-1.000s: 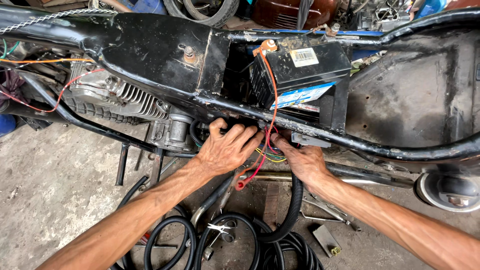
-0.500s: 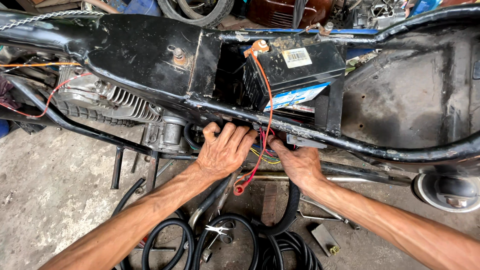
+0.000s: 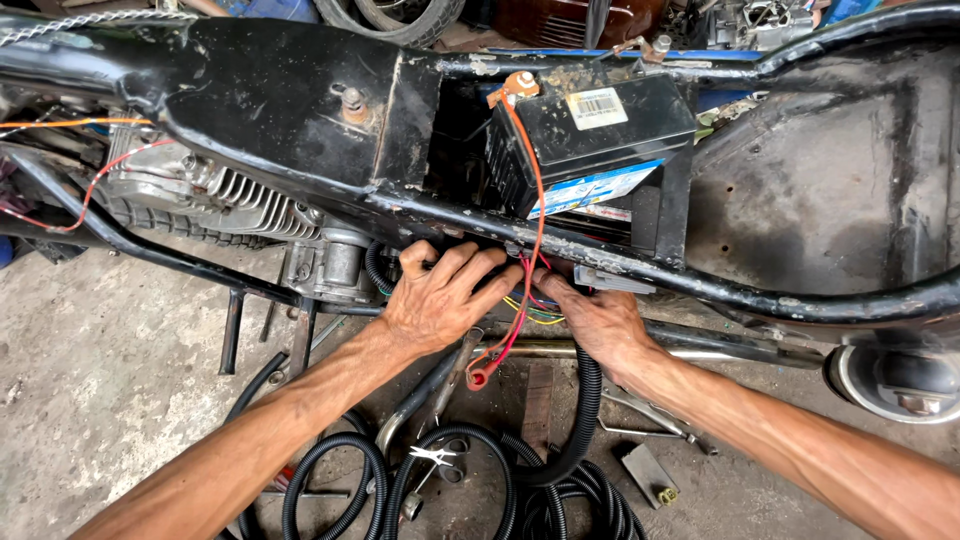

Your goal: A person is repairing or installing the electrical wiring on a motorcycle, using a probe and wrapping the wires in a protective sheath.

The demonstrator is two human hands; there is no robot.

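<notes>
Both hands worked under a stripped motorcycle frame (image 3: pixel 700 285): the left hand (image 3: pixel 440 300), fingers spread, and the right hand (image 3: pixel 590 318), fingertips hidden, handled loose red and yellow wires (image 3: pixel 520 310) below the seated black battery (image 3: pixel 590 135), wiring seemingly unfinished.

Left hand (image 3: pixel 440 300) now sits higher, fingers pressed under the frame tube (image 3: pixel 600 262); right hand (image 3: pixel 590 320) shifts closer to it.

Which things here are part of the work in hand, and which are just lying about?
In hand: left hand, right hand, wires, frame tube, battery.
Lying about: hoses and scissors on the floor, tyre behind.
</notes>
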